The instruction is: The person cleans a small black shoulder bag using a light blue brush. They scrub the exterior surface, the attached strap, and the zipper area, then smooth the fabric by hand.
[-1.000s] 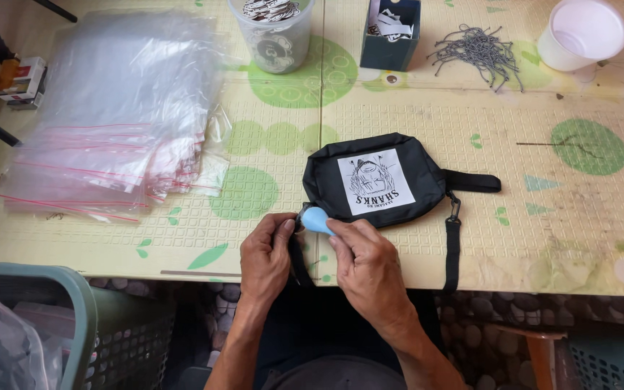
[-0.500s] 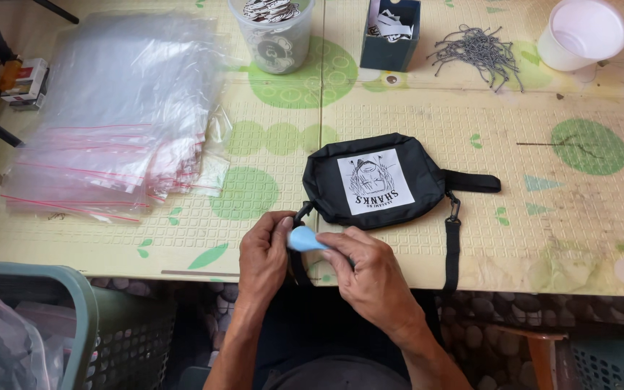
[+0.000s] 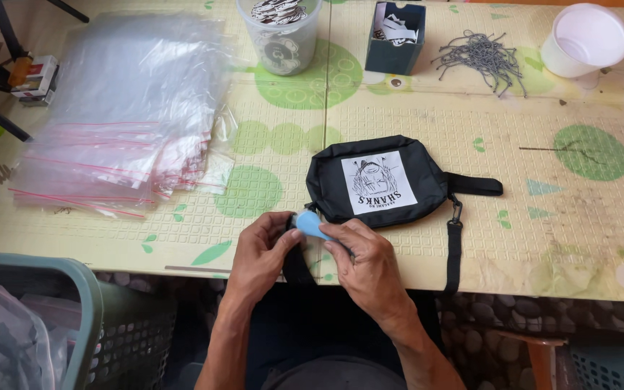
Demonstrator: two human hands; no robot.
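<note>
Two hands are working a small blue piece at the table's near edge, beside a black bag.

The bag is lying flat near that edge, open table to its right, a stack of clear bags well left. The left hand and right hand are curling inward, fingers pinching the blue piece, possibly a lighter, over the strap.

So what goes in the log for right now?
left hand: on bag strap | right hand: holds blue tool | black bag: flat on table
</note>
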